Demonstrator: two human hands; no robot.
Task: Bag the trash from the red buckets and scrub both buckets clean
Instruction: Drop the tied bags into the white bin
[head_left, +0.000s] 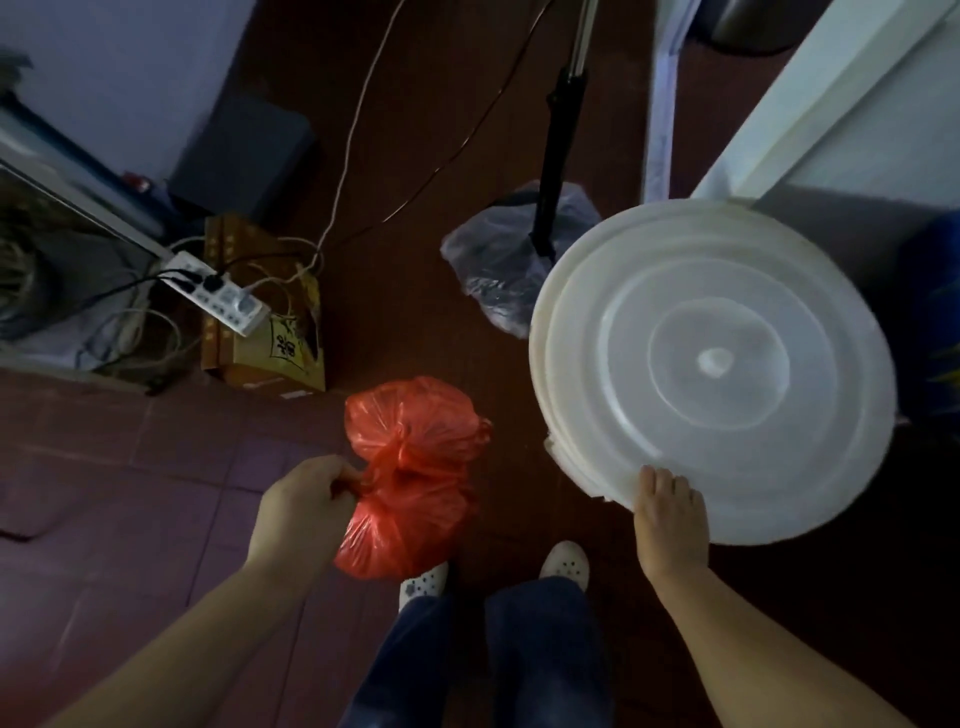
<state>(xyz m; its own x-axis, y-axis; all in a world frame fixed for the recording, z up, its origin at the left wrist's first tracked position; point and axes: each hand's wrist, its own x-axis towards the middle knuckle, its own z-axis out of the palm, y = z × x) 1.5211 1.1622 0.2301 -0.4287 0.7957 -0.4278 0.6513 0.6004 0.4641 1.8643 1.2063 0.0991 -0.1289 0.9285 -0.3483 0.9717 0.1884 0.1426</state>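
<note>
Power strip (218, 293) lay on cardboard box (270, 338) at far L. L grip (301, 506) was curled tight, pinching knotted neck of red trash bag (415, 457), which was just ahead of shoes. Dark bag (493, 260) sat at pole base. R grip (670, 514) lay w/ fingers flat on white lid (711, 322) near edge, thumb hidden.

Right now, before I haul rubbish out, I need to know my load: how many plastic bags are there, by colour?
Red plastic bag: 1, gripped by the left hand
Grey plastic bag: 1, on the floor at the foot of the black stand
Total: 2
</note>
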